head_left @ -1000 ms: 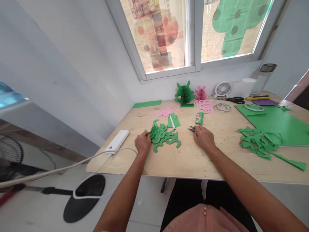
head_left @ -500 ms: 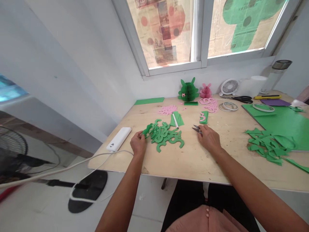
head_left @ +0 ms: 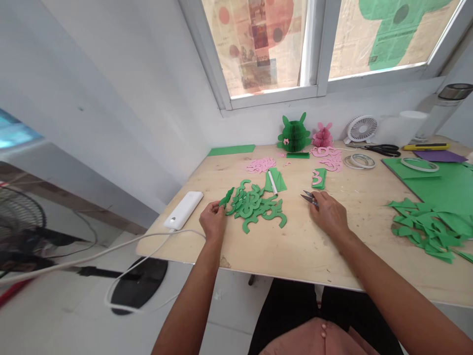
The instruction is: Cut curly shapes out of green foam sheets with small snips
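Note:
My left hand [head_left: 212, 220] pinches a green paper cut-out [head_left: 225, 197] and holds it lifted at the left edge of a pile of green curved cut-outs [head_left: 258, 205] on the wooden table [head_left: 295, 246]. My right hand [head_left: 330, 214] rests on the table with its fingers closed on small thread snips [head_left: 309, 197], whose blades point left toward the pile. A folded green piece with a white strip [head_left: 274, 181] lies just behind the pile.
A white power bank [head_left: 184, 210] with its cable sits at the table's left corner. Green scraps [head_left: 424, 228] and green sheets [head_left: 447, 185] lie right. Pink cut-outs [head_left: 260, 164], tape rolls [head_left: 358, 160], black scissors [head_left: 382, 149], a small fan [head_left: 360, 129] and paper honeycomb figures [head_left: 294, 134] stand at the back.
My left hand has drawn one green cut-out out of the pile's left side and lifted it. My right hand stays on the snips. The view has shifted slightly.

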